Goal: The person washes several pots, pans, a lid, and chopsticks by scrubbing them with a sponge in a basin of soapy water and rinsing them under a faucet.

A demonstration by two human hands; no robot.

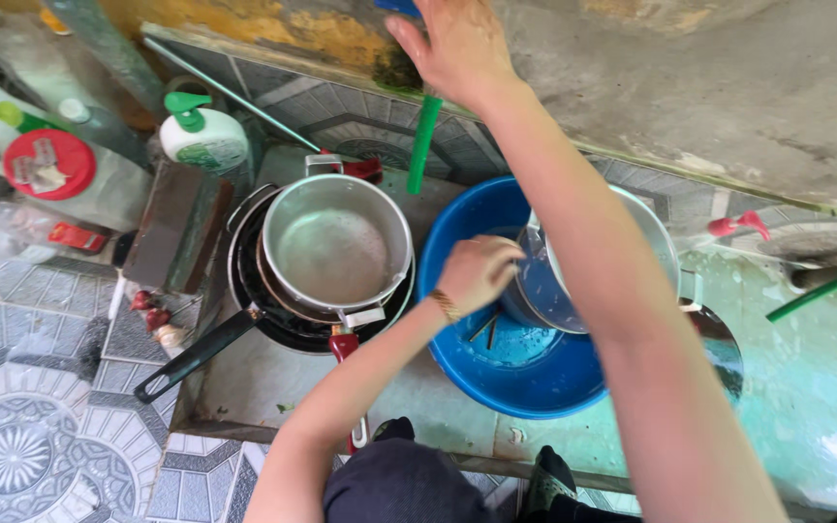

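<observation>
- Blue basin [525,378] sits on the wet floor just before the person's knees, water and a clear lid [546,291] inside
- left hand [477,271] closed on that lid's edge, over the basin; steel pot [336,254] stacked on pans beside it
- right hand [457,44] farthest, fingers spread against the wall above a green pipe [422,143]
</observation>
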